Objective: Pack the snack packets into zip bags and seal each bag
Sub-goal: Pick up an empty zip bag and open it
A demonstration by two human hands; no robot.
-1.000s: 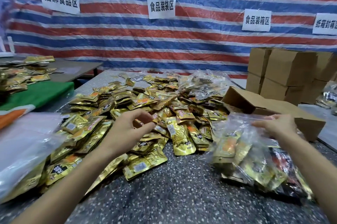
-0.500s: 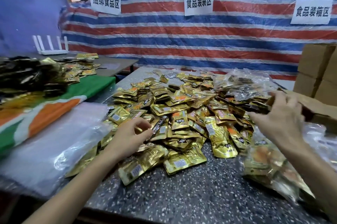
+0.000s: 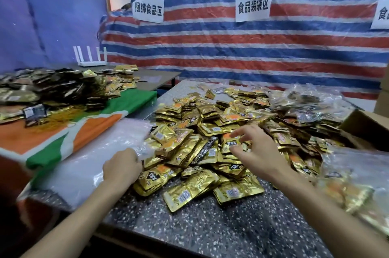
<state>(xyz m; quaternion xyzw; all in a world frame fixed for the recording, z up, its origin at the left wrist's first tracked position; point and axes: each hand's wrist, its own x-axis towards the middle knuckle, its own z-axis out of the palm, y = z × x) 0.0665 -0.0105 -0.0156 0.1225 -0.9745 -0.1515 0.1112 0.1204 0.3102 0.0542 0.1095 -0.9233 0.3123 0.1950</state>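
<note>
**A:** Where does it stand?

**B:** The speckled worktop [image 3: 210, 230] carries a wide heap of gold snack packets [image 3: 210, 129] across its middle. Just left of the heap lies a stack of empty clear zip bags [image 3: 90, 152]. At the right edge sits a filled zip bag [image 3: 355, 173], near an open cardboard box [image 3: 366, 127]. So I judge this is the start of a fresh bag.

**A:** And the hands?

**B:** The left hand [image 3: 122, 168] rests at the near corner of the stack, where the plastic meets the packets. It is knuckles up with its fingers curled under and out of sight, so I cannot tell whether they have a bag pinched. The right hand [image 3: 255, 152] hovers over the heap, and its fingers [image 3: 244, 131] are spread apart and hold nothing.

**A:** How should it be done well?

**B:** Peel off one bag only; thin film like that likely clings in layers, so rub the corner to separate it. Lift it clear of the packets lying on its edge, or they may slide. Open the mouth before gathering anything. Then take a small flat handful with the right hand instead of a clawed bunch, so the packets go in flat and the zip can close cleanly.
</note>
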